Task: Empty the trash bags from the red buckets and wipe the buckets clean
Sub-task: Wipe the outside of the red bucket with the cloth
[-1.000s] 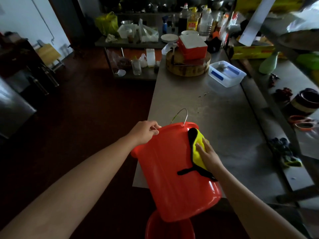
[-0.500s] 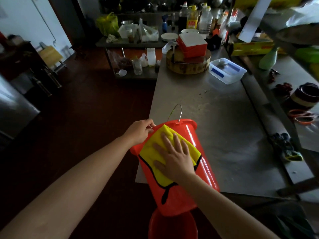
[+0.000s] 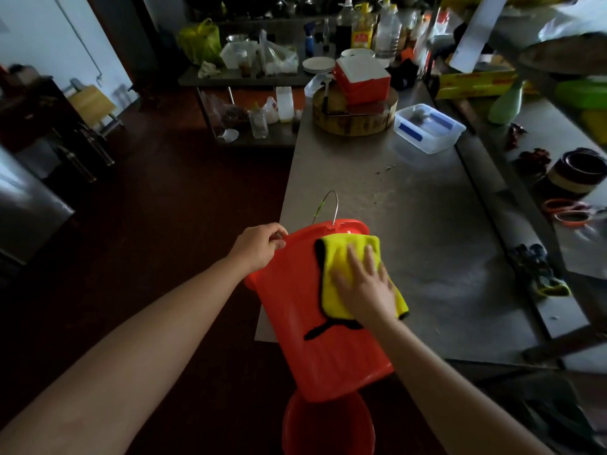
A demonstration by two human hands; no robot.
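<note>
A red bucket (image 3: 305,310) lies tilted against the near corner of the steel table (image 3: 427,231), its mouth pointing away and its wire handle sticking up. My left hand (image 3: 259,246) grips the bucket's rim on the left side. With straight fingers, my right hand (image 3: 364,284) presses a yellow cloth with black edging (image 3: 335,267) flat on the bucket's upper right side. A second red bucket (image 3: 328,428) stands on the floor right below the first. No trash bag shows in either bucket.
On the table's far end sit a round wooden block (image 3: 354,118) with a red box on top and a clear plastic tub (image 3: 428,128). Shelves with clutter run along the right. A cart with bottles stands at the back. Dark floor lies to the left.
My right hand has slid the cloth from the middle of the bucket's side across to its right side. My left hand keeps its grip on the rim.
</note>
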